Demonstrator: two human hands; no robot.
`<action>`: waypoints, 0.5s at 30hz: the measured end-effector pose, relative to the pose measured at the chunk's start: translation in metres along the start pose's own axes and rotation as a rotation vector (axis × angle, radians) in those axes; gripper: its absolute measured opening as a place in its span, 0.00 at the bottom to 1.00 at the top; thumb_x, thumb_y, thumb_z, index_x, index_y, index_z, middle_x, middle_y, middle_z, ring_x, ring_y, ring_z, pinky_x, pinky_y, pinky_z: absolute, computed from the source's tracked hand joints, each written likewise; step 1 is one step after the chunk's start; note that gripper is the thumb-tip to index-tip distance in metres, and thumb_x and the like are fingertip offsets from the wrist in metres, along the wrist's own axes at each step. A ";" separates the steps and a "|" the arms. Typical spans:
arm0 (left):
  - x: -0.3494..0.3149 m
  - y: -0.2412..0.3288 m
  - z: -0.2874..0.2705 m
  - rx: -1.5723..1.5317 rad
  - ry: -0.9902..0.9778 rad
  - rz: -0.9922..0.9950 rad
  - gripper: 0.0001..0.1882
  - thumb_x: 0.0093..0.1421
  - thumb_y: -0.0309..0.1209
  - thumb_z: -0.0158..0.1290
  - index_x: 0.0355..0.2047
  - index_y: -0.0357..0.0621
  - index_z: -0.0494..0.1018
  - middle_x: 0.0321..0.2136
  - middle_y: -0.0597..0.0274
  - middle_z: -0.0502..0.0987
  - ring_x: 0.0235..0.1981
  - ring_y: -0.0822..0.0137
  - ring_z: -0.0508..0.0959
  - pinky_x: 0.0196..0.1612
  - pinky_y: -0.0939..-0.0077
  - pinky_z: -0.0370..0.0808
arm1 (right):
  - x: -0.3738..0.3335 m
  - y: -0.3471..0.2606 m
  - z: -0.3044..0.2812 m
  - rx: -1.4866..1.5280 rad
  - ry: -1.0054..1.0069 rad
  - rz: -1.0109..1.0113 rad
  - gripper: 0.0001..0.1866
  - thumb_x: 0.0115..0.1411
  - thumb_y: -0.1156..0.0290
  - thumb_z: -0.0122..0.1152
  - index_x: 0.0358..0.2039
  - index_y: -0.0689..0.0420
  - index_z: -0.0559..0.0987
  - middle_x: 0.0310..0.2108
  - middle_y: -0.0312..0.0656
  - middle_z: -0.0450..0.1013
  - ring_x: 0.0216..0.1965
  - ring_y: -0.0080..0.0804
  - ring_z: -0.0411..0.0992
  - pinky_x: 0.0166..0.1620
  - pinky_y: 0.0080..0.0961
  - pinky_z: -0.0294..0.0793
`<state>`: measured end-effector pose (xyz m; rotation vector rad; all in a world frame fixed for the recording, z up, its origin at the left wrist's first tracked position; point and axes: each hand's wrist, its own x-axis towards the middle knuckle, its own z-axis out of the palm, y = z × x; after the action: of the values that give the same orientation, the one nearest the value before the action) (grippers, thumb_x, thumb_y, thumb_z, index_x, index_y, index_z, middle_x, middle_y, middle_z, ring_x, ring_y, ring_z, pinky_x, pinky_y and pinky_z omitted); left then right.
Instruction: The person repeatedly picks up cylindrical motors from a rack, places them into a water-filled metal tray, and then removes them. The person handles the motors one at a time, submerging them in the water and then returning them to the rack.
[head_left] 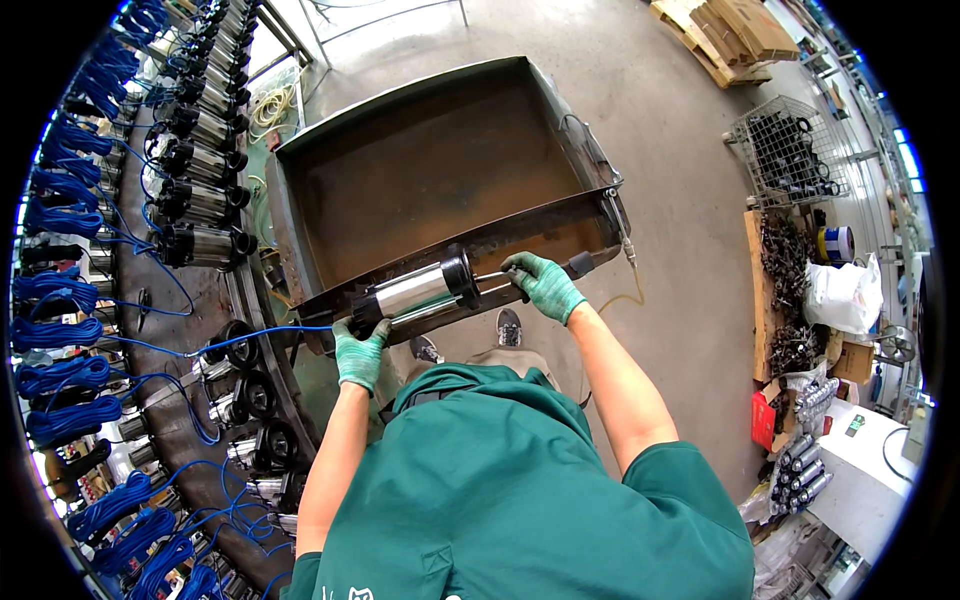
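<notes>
A pump [412, 289] with a shiny steel cylinder and black ends lies along the near rim of a large metal tank [290, 215] holding brownish liquid. My left hand [360, 356], in a green glove, grips the pump's left black end, where a blue cable [268, 331] runs off to the left. Thin metal rods [492, 281] reach from its right black end to my right hand [549, 288], also gloved. The fingers of that hand are closed around a rod; part of it is hidden. A dark block [580, 265] sits just past those fingers.
On the left, a long bench [150, 330] carries rows of similar pumps [205, 245] and coiled blue cables [60, 290]. A hose [630, 250] hangs at the tank's right corner. Farther right stand a wire basket [790, 150], a white bag [845, 295] and a white table [865, 470].
</notes>
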<state>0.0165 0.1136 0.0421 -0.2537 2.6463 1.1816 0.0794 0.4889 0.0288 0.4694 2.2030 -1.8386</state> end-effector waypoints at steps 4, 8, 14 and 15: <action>0.000 -0.001 0.002 0.018 0.019 0.026 0.41 0.54 0.45 0.76 0.57 0.34 0.67 0.47 0.49 0.77 0.49 0.57 0.76 0.57 0.63 0.74 | 0.007 -0.003 0.004 0.080 -0.036 -0.006 0.09 0.73 0.69 0.60 0.50 0.56 0.81 0.30 0.34 0.76 0.28 0.21 0.69 0.34 0.24 0.74; -0.002 0.004 0.000 -0.002 0.015 0.035 0.41 0.54 0.43 0.76 0.57 0.34 0.66 0.47 0.49 0.78 0.48 0.57 0.77 0.55 0.63 0.76 | 0.008 -0.012 0.009 -0.012 -0.004 -0.014 0.09 0.74 0.71 0.59 0.51 0.57 0.81 0.31 0.35 0.76 0.30 0.21 0.69 0.37 0.25 0.73; 0.004 -0.007 0.006 0.041 0.046 0.064 0.39 0.55 0.41 0.76 0.57 0.35 0.66 0.46 0.51 0.78 0.46 0.59 0.77 0.54 0.65 0.76 | 0.015 -0.017 0.005 -0.134 -0.032 0.043 0.17 0.74 0.60 0.56 0.53 0.59 0.80 0.36 0.46 0.81 0.36 0.38 0.78 0.45 0.35 0.78; 0.004 -0.007 0.006 0.017 0.026 0.046 0.40 0.54 0.42 0.76 0.57 0.34 0.67 0.47 0.50 0.77 0.48 0.58 0.76 0.55 0.64 0.75 | 0.019 -0.007 0.007 -0.230 0.018 0.010 0.18 0.75 0.58 0.54 0.53 0.59 0.80 0.37 0.49 0.81 0.39 0.44 0.79 0.47 0.38 0.78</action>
<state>0.0152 0.1129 0.0319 -0.2076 2.6968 1.1772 0.0588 0.4827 0.0269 0.4516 2.3811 -1.5550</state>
